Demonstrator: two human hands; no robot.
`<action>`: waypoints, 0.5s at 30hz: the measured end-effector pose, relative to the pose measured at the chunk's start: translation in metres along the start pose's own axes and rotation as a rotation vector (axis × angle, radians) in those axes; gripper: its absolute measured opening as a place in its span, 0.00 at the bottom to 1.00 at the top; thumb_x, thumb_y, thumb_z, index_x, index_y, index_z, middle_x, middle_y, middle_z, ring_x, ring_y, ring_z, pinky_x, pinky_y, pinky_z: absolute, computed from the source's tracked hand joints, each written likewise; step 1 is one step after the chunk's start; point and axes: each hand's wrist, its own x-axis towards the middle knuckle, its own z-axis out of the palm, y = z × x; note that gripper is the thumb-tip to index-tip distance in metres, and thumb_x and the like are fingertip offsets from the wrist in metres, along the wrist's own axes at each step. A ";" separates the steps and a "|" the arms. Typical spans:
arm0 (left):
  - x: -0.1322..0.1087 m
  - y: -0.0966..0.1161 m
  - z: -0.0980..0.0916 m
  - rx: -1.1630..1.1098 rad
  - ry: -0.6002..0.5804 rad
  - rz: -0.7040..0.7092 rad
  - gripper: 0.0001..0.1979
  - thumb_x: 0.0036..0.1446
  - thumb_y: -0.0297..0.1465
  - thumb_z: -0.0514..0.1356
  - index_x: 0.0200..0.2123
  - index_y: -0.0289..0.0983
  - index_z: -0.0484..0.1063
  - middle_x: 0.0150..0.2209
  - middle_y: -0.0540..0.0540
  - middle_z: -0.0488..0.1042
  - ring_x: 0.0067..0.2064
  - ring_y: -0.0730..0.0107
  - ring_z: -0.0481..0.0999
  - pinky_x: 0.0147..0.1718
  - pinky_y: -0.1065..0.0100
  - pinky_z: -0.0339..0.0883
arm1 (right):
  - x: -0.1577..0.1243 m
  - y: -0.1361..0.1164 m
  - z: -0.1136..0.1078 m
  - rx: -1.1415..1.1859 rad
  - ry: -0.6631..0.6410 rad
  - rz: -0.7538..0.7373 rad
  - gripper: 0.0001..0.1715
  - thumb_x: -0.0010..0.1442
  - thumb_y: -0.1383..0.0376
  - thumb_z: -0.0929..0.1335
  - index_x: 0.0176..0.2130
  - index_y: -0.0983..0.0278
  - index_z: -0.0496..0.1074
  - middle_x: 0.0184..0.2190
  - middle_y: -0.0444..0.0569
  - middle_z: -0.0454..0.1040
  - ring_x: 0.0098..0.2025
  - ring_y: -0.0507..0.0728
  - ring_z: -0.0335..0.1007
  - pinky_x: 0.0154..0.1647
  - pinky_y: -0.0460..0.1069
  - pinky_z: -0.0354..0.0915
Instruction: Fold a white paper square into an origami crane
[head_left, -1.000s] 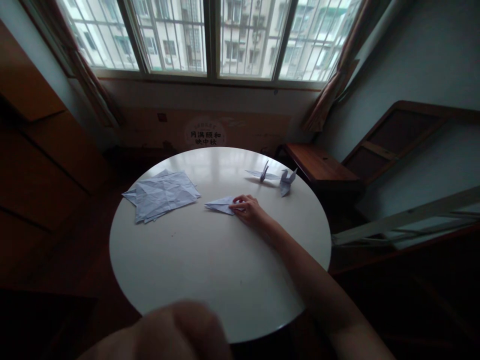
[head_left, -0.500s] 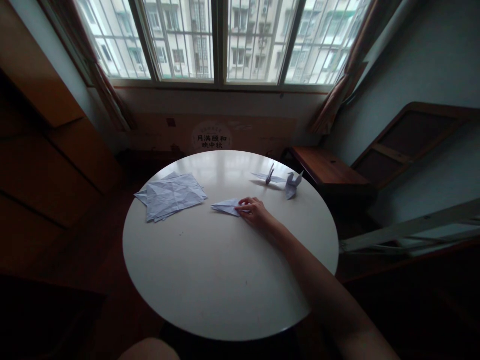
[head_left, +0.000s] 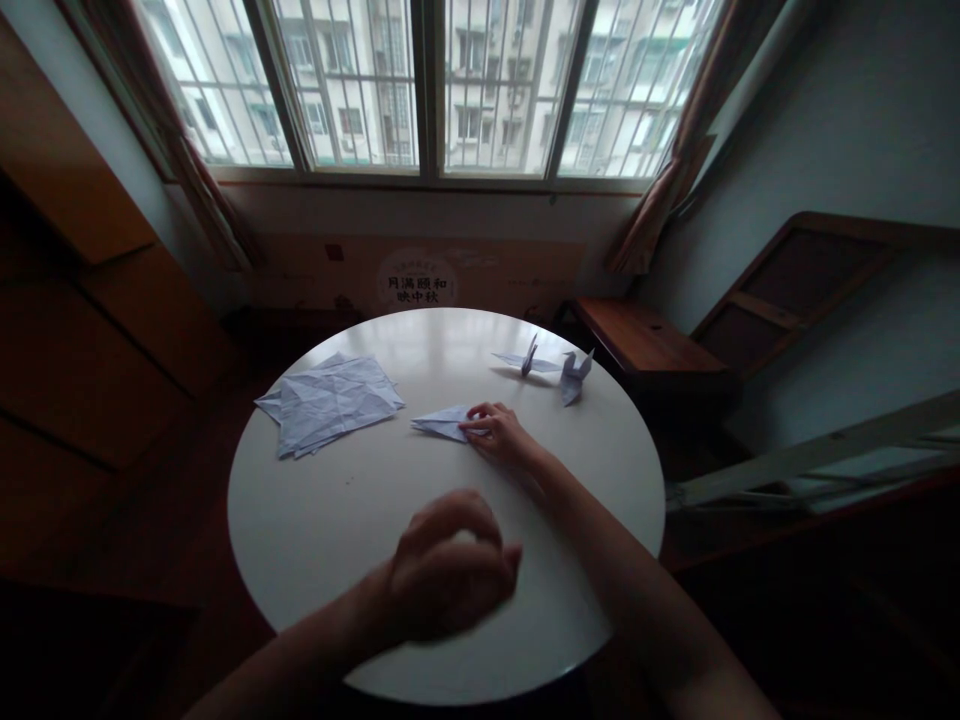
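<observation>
On the white table lies a narrow, pointed piece of folded paper (head_left: 439, 422). My right hand (head_left: 501, 434) grips its right end, with thumb and fingers closed on it and covering that part. Nearer to me, my left hand (head_left: 450, 565) hovers over the table, somewhat blurred. Its fingers are curled in with a small gap showing between them, and nothing is visible in them; it stays apart from the paper. Beyond my right hand stand two folded paper cranes, one with wings spread wide (head_left: 529, 358) and another beside it (head_left: 576, 377).
A loose stack of creased paper sheets (head_left: 337, 402) lies on the left of the round white table (head_left: 315, 545). Past the table's right rim is a brown wooden bench (head_left: 649, 338). A barred window (head_left: 495, 90) spans the far wall.
My left hand has come into view from the lower left and is now over the near part of the table. My right hand keeps its grip on the folded paper. The view has shifted slightly.
</observation>
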 end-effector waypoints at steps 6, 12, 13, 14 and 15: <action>0.102 -0.051 -0.021 0.100 -0.189 -0.074 0.09 0.65 0.29 0.54 0.43 0.37 0.73 0.35 0.45 0.78 0.34 0.71 0.78 0.34 0.70 0.72 | 0.000 0.002 0.001 -0.017 0.007 -0.025 0.11 0.59 0.59 0.71 0.43 0.52 0.80 0.47 0.49 0.75 0.47 0.59 0.67 0.52 0.56 0.61; 0.089 -0.114 -0.022 0.411 -0.235 -0.118 0.11 0.64 0.29 0.53 0.43 0.37 0.75 0.34 0.45 0.78 0.34 0.69 0.78 0.36 0.67 0.73 | 0.000 0.004 0.001 -0.004 0.006 -0.042 0.13 0.61 0.60 0.70 0.47 0.50 0.78 0.47 0.50 0.75 0.47 0.59 0.67 0.51 0.56 0.61; 0.086 -0.117 -0.020 0.439 -0.225 -0.120 0.09 0.64 0.29 0.54 0.42 0.37 0.75 0.34 0.44 0.77 0.35 0.69 0.78 0.38 0.66 0.73 | 0.000 0.004 0.000 -0.003 0.002 -0.042 0.13 0.61 0.60 0.70 0.47 0.49 0.78 0.47 0.50 0.75 0.46 0.59 0.67 0.51 0.56 0.61; 0.083 -0.118 -0.019 0.445 -0.234 -0.107 0.08 0.63 0.29 0.56 0.40 0.37 0.75 0.34 0.44 0.77 0.36 0.68 0.78 0.39 0.65 0.73 | 0.000 0.004 0.000 -0.001 0.000 -0.043 0.13 0.61 0.60 0.70 0.47 0.49 0.78 0.47 0.50 0.75 0.46 0.58 0.67 0.51 0.56 0.61; 0.081 -0.118 -0.018 0.438 -0.274 -0.093 0.07 0.62 0.29 0.57 0.40 0.37 0.76 0.36 0.43 0.77 0.38 0.67 0.78 0.41 0.63 0.73 | 0.000 0.003 0.000 0.003 0.001 -0.045 0.13 0.61 0.59 0.70 0.47 0.49 0.78 0.47 0.49 0.75 0.46 0.58 0.67 0.51 0.56 0.61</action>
